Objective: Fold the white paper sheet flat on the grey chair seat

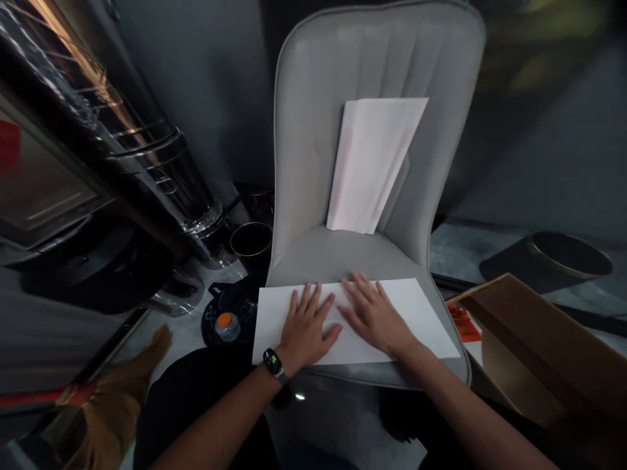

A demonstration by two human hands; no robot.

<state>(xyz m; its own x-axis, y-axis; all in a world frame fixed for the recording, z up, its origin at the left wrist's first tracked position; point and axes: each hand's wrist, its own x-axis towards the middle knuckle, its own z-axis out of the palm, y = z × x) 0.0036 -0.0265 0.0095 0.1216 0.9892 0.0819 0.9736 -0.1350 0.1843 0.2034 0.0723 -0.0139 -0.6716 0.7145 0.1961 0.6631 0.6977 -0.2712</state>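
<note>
A long white sheet of paper [424, 320] lies flat across the seat of a grey chair [313, 130], its edges reaching out at the left and front of the seat. My left hand [308, 329], with a dark watch on the wrist, rests palm down on the sheet left of its middle, fingers stretched out. Just to the right, my right hand [375, 316] also lies on the sheet with its fingers spread. Behind them, a folded white and pale pink paper piece [369, 163] leans upright against the chair's backrest.
An open cardboard box [533, 352] stands at the right, near a dark round bin [568, 254]. On the left are a bottle with an orange cap [226, 323] on a dark bag, another dark bin [251, 241] and a shiny metal column [171, 176].
</note>
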